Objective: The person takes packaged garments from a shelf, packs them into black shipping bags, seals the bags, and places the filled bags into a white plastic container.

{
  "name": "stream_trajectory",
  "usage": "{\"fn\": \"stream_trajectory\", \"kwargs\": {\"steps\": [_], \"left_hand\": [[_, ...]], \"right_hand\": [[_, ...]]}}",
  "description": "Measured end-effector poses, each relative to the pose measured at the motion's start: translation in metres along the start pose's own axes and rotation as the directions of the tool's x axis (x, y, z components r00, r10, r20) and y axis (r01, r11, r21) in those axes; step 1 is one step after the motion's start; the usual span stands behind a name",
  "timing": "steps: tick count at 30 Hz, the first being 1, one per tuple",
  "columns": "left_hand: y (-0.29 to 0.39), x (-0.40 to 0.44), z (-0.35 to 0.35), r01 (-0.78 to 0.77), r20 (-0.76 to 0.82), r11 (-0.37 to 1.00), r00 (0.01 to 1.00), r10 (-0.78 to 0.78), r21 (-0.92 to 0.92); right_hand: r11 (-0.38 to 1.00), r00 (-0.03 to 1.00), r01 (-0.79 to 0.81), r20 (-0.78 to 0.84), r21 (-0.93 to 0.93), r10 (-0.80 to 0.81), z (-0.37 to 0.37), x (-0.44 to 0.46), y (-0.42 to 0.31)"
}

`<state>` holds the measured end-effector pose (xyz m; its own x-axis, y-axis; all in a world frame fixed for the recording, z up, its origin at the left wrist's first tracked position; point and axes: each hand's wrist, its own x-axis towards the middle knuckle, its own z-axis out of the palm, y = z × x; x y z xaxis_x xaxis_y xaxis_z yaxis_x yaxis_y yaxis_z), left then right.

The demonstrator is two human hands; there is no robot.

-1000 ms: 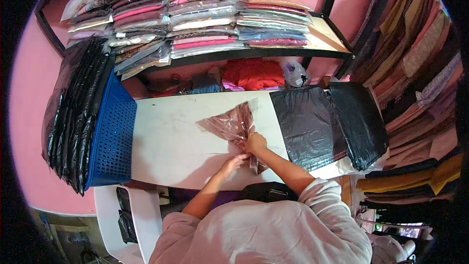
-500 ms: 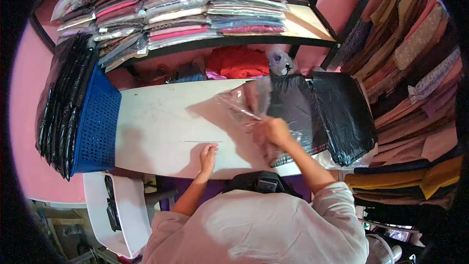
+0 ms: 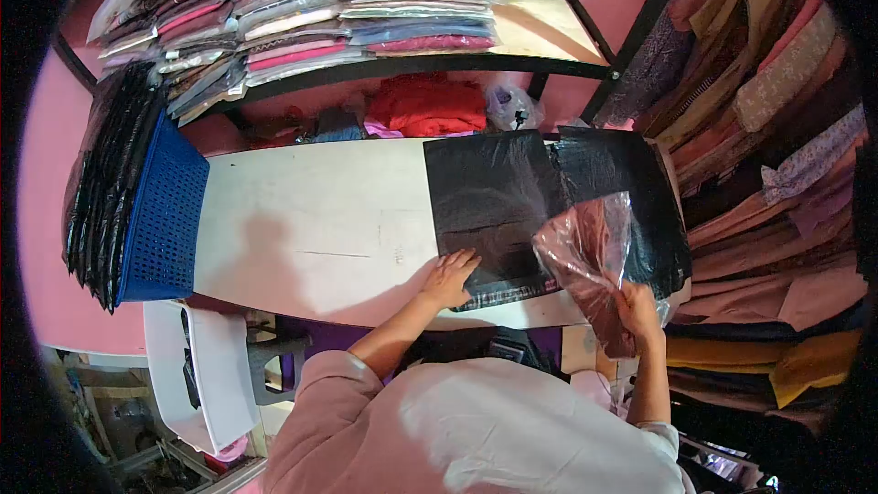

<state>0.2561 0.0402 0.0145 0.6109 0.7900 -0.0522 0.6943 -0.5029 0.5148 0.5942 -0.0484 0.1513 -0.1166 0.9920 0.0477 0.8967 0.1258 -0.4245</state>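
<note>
My right hand [image 3: 637, 307] is closed round a folded brownish-pink garment in a clear plastic bag [image 3: 585, 252], held tilted above the right part of the table. Flat on the white table [image 3: 302, 201] lies a black plastic mailing bag [image 3: 489, 197]. My left hand [image 3: 450, 278] rests with fingers stretched out on that bag's lower left corner. More black plastic bags [image 3: 622, 165] lie in a pile to the right, partly hidden behind the bagged garment.
On the left stands a blue basket [image 3: 165, 220] with packed black parcels [image 3: 110, 183]. Bagged garments [image 3: 293, 18] are stacked on a shelf [image 3: 540, 27] behind the table. Clothes [image 3: 777, 155] hang at the right. A white bin [image 3: 219, 384] stands at the lower left.
My right hand has carried the bagged garment to the right, toward me. My left hand has moved right, onto the black bag, which now lies further left on the table.
</note>
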Motion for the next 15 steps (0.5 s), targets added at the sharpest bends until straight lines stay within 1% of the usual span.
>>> {"fn": "stream_trajectory", "kwargs": {"steps": [1,3,5,7,9,10,12,13,15], "left_hand": [[0.002,0.001,-0.003,0.038,0.055,0.999,0.998,-0.04,0.035],[-0.001,0.001,0.003,0.044,0.066,0.997,0.997,-0.048,0.058],[-0.002,0.003,0.008,0.013,0.042,0.981,0.999,-0.021,0.191],[0.01,0.002,0.001,0.032,0.062,0.982,0.997,-0.044,0.185],[0.026,0.001,-0.009,0.075,0.031,0.978,0.996,-0.082,0.193],[0.028,0.003,-0.007,0.08,0.032,0.978,0.996,-0.088,0.191],[0.03,0.007,-0.001,0.16,0.019,0.968,0.986,-0.166,0.193],[0.029,0.01,0.002,0.165,0.016,0.968,0.985,-0.171,0.191],[0.023,0.017,0.011,0.172,0.101,0.935,0.972,-0.212,0.31]], "right_hand": [[1.0,1.0,0.001,0.0,0.001,-0.001,0.0,-0.004,0.006],[0.999,0.997,0.032,0.066,0.024,-0.034,-0.002,-0.008,0.009],[0.999,0.995,0.014,0.093,0.038,-0.017,-0.002,-0.009,0.014],[0.998,0.99,0.045,0.131,0.052,-0.052,0.004,-0.008,0.025],[0.997,0.99,0.055,0.125,0.058,-0.062,0.006,-0.004,0.026],[0.997,0.989,0.066,0.133,0.048,-0.072,0.005,-0.001,0.026],[0.996,0.986,0.082,0.146,0.039,-0.087,0.005,-0.001,0.029],[0.995,0.985,0.079,0.146,0.059,-0.087,0.005,0.0,0.031],[0.994,0.985,0.081,0.147,0.079,-0.092,0.008,0.001,0.037]]}}
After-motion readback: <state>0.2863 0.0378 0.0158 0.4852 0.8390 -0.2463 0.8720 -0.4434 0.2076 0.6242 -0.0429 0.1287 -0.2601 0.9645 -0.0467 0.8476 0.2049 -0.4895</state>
